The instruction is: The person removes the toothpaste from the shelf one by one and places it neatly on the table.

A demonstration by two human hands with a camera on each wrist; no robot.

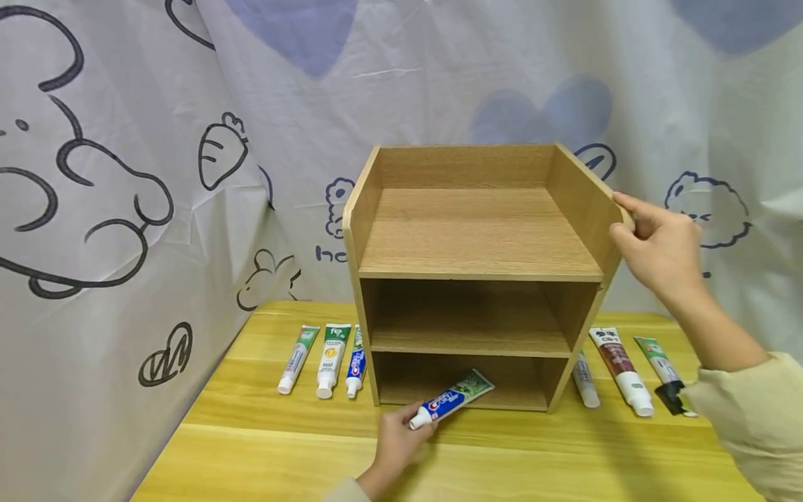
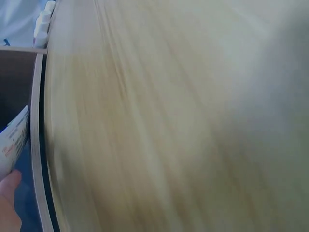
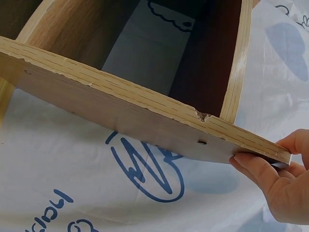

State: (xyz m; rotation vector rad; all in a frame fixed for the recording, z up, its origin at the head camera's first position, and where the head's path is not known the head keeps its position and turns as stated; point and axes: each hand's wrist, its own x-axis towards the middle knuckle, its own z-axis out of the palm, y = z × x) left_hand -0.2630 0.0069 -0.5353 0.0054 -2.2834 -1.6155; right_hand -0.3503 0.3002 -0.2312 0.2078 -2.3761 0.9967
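In the head view a small wooden shelf (image 1: 479, 275) stands upright, with an open top tray and two compartments below it. My left hand (image 1: 401, 440) grips a blue-and-green toothpaste tube (image 1: 463, 394) near its white cap, at the front of the bottom compartment. The tube's flat end overlaps that opening. At the edge of the left wrist view a fingertip (image 2: 10, 186) touches the tube (image 2: 13, 137). My right hand (image 1: 665, 251) pinches the upper front edge of the shelf's right side panel (image 3: 145, 104), thumb and fingers on opposite faces.
Left of the shelf lie toothpaste tubes in green-and-white (image 1: 297, 359), white-and-green (image 1: 332, 359) and blue (image 1: 355, 366). On its right lie a partly hidden tube (image 1: 586, 383), a brown-and-white one (image 1: 622, 373) and a green-and-white one (image 1: 661, 366). A printed curtain (image 1: 439, 77) hangs behind the wooden table (image 1: 251, 432).
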